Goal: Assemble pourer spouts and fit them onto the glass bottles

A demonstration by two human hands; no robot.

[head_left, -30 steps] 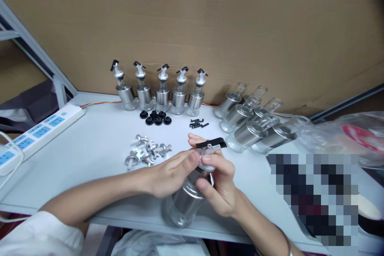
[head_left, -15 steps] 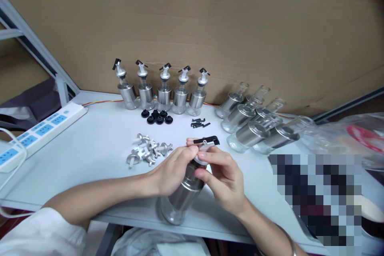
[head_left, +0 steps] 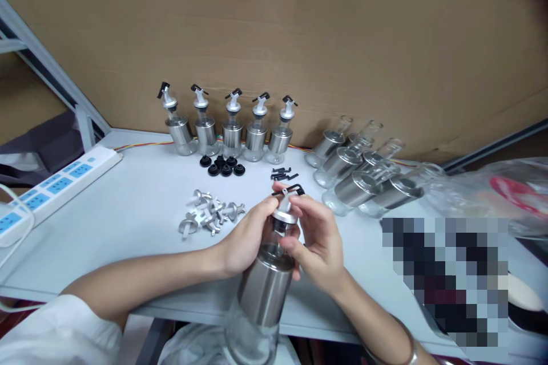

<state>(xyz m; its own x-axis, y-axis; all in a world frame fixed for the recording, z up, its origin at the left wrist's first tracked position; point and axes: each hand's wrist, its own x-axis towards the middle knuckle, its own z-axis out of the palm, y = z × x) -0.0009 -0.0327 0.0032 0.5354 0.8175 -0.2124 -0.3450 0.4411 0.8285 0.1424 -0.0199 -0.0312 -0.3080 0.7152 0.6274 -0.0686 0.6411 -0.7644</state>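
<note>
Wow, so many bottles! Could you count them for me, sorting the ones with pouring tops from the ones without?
Topped bottles in the back row: 5
Held bottle, also topped, between the left hand and right hand: 1
Bottles without tops, clustered at the right, some partly hidden: 6 visible
Total: 12 bottles visible

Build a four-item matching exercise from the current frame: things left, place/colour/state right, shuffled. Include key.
1. Steel-sleeved bottle in the grip
2. Bare-necked bottles
3. Power strip
4. Black stoppers

A. White and blue, left side of the view
B. Clustered in front of the row of capped bottles
C. Tilted, silver pourer on top, between left hand and right hand
D. Grouped on the right, no pourers fitted

Pairs: 1-C, 2-D, 3-A, 4-B
</note>
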